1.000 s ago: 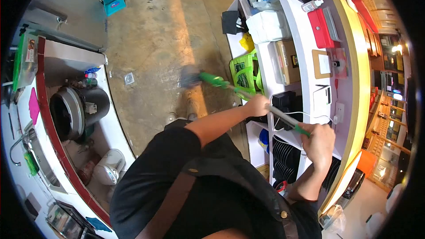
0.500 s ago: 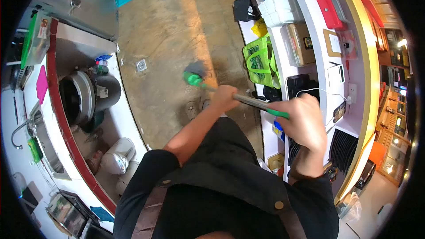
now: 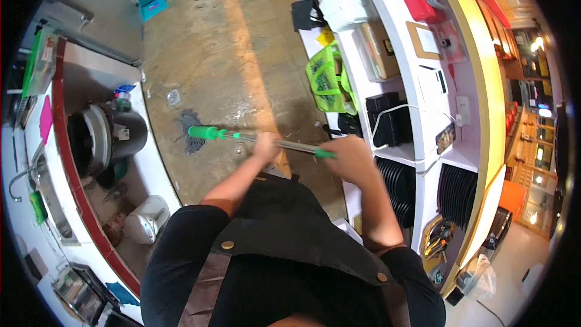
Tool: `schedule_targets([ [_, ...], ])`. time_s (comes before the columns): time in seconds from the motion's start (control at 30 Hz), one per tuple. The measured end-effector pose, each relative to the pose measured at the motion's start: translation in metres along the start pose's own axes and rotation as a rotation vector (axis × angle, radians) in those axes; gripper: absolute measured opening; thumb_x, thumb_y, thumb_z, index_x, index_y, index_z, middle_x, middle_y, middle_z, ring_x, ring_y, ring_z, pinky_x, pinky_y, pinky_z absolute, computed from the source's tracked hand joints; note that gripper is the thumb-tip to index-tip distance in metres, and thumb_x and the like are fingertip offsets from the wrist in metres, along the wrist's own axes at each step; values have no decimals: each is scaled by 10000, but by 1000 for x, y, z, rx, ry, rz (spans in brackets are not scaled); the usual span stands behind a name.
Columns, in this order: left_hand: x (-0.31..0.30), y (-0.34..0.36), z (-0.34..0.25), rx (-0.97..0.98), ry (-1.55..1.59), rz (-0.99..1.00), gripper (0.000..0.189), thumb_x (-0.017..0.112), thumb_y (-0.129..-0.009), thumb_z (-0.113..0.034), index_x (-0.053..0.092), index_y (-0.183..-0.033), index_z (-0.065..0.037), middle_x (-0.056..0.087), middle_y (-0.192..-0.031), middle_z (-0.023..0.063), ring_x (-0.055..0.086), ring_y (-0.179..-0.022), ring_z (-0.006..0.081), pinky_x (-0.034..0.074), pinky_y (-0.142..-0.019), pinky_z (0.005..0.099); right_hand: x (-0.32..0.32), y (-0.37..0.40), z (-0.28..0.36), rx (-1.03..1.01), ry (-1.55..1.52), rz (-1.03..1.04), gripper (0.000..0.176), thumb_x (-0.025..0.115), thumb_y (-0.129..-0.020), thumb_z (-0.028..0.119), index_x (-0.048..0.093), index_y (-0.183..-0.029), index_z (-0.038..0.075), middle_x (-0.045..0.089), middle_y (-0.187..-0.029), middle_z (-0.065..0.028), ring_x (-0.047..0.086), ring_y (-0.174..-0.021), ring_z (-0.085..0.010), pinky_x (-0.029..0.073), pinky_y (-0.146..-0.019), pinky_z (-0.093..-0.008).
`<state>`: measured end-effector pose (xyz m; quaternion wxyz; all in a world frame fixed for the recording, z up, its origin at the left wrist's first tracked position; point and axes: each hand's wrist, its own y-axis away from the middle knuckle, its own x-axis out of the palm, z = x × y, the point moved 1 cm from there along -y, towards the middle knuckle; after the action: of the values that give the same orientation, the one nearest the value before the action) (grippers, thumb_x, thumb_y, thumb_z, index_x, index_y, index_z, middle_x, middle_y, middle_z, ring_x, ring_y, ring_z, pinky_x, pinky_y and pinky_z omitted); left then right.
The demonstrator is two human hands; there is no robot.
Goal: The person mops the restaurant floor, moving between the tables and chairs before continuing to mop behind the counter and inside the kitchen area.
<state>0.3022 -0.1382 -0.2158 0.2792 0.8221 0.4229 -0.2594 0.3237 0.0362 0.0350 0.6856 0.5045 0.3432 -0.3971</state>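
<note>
A mop (image 3: pixel 209 133) with a green and silver handle and a grey string head (image 3: pixel 192 132) slants across the wet brown floor (image 3: pixel 230 66). The mop head lies on the floor beside the left counter's edge. My left hand (image 3: pixel 266 147) is wrapped round the metal shaft, about midway along. Near the green end of the handle, my right hand (image 3: pixel 351 158) is closed on it. A dark apron covers my front, just below both hands.
Left is a counter (image 3: pixel 91 221) with a dark bin (image 3: pixel 128 133) and a white bucket (image 3: pixel 145 219) beneath. White shelves (image 3: pixel 396 18) stand right, a green bag (image 3: pixel 330 82) at their edge. A blue dustpan (image 3: pixel 151 3) is at the back left.
The mop head has moved left across the floor, towards the counter. Both hands have shifted left with the handle, and the view has turned slightly. Both hands keep their hold.
</note>
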Motion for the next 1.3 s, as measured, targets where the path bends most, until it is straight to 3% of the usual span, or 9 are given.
schedule_targets([
  [0.07,28,-13,-76,308,196,-242,128,618,-561,-183,611,-639,-82,574,-660,140,552,-674,337,416,-624,444,-39,47,-32,265,115,45,208,629,-660,146,677,-858,187,620,-723,-124,604,-687,-293,479,-638,-383],
  [0.2,82,-50,-181,591,500,-113,239,624,-670,-218,480,-543,-76,497,-583,123,500,-626,337,359,-588,420,-98,113,-25,548,253,-123,241,685,-593,93,688,-829,138,594,-642,-167,601,-638,-313,478,-647,-366],
  [0.33,109,-84,-229,591,557,-216,249,621,-665,-157,471,-500,-46,501,-527,148,523,-583,345,381,-549,413,-99,114,-19,540,482,-258,236,655,-555,61,697,-776,131,596,-628,-161,599,-602,-288,472,-608,-365],
  [0.47,59,-63,-203,430,577,86,58,564,-547,-50,525,-564,-10,534,-596,194,554,-662,376,414,-566,439,-89,105,1,411,384,-270,235,626,-564,47,693,-772,132,590,-613,-156,596,-586,-293,477,-595,-368],
  [0.67,-12,27,-134,186,180,196,135,610,-595,-142,600,-693,-48,597,-770,157,580,-809,327,472,-683,438,-79,109,57,338,12,-189,201,640,-579,44,691,-755,127,600,-631,-145,599,-573,-282,482,-583,-345],
  [0.83,-22,129,43,147,-59,-50,137,640,-572,-174,582,-647,-75,593,-712,137,575,-725,326,455,-651,431,30,48,99,-155,5,109,221,609,-628,115,684,-818,200,632,-731,-88,613,-670,-273,494,-641,-370],
  [1.0,-21,192,156,-230,-161,-118,175,595,-568,-241,593,-595,-68,591,-718,161,551,-749,367,432,-696,446,141,14,166,-241,35,123,188,529,-692,91,666,-804,153,612,-715,-118,615,-733,-287,486,-650,-390],
  [1.27,80,119,24,-19,-127,127,238,679,-546,-295,628,-694,-116,587,-707,127,556,-736,331,436,-680,429,74,105,39,-20,133,131,289,544,-684,90,673,-905,226,625,-758,-120,612,-743,-290,489,-653,-398],
  [1.3,89,114,-20,176,125,-127,251,673,-533,-280,607,-703,-106,580,-702,132,546,-725,335,426,-694,439,49,130,18,72,157,92,296,564,-671,94,675,-905,238,622,-758,-132,608,-735,-290,489,-634,-390],
])
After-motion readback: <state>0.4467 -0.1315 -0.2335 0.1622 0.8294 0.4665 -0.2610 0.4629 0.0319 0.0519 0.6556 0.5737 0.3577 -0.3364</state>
